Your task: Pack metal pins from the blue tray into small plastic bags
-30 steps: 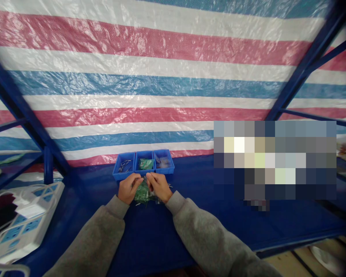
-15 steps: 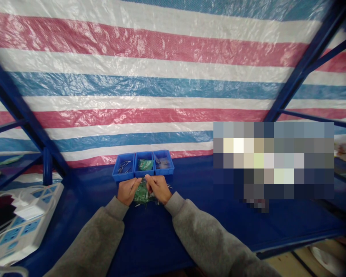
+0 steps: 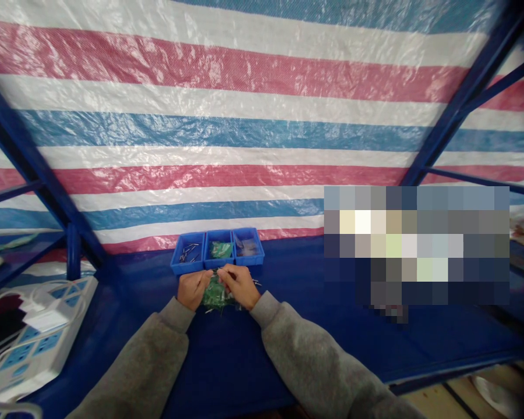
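Your curled left hand [image 3: 192, 290] and right hand [image 3: 240, 285] nearly close, fingertips meeting above a crumpled green plastic packet [image 3: 217, 295] on the dark blue shelf [image 3: 288, 349]. What they pinch is hidden, so keep both hands low and steady, just before the blue three-compartment plastic tray [image 3: 190, 269].

A crumpled green translucent plastic packet [image 3: 215, 297] lies at lower centre of the frame, bunched and shiny, directly beneath a left hand [image 3: 192, 289] and a right hand [image 3: 238, 285]. The fingertips of both hands meet just above it, closed on something too small to make out. Thin silver metal pins [image 3: 255, 283] lie loose just beside the right hand, and more poke out past the packet's lower edge, pointing in different directions.
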Demonstrator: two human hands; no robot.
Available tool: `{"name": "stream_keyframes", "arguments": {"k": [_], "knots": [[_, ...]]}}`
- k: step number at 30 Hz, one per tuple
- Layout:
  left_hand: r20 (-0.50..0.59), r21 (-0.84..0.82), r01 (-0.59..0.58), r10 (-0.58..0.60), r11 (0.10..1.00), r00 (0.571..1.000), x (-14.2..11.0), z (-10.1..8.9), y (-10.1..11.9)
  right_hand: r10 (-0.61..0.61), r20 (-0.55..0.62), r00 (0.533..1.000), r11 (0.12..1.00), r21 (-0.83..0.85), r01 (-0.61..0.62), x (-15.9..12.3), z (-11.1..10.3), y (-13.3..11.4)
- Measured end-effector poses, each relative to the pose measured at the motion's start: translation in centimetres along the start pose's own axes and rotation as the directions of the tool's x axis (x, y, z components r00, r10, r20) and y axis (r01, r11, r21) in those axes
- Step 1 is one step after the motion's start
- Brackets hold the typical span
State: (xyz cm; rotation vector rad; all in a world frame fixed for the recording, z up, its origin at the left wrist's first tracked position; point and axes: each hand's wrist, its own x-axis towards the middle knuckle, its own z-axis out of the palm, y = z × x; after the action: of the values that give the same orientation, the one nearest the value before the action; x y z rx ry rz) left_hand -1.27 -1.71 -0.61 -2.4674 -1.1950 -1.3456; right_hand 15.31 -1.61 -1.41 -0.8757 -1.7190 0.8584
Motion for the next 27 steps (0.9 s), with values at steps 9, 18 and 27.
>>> {"name": "stream_keyframes", "arguments": {"k": [9, 18, 27], "knots": [[0.078, -0.048, 0.086, -0.083, 0.995, 0.994, 0.1, -0.3, 0.4, -0.006, -0.033, 0.999, 1.0, -0.018, 0.006, 0.1, -0.3, -0.7], [-0.002, -0.12, 0.003, -0.003, 0.993, 1.0, 0.3, -0.1, 0.3, 0.063, -0.078, 0.995, 0.997, 0.044, -0.059, 0.2, 0.3, 0.3], [-0.005, -0.14, -0.041, 0.041, 0.989, 0.999, 0.3, 0.1, 0.3, 0.075, -0.09, 0.993, 0.992, 0.112, -0.065, 0.2, 0.3, 0.2]]}}
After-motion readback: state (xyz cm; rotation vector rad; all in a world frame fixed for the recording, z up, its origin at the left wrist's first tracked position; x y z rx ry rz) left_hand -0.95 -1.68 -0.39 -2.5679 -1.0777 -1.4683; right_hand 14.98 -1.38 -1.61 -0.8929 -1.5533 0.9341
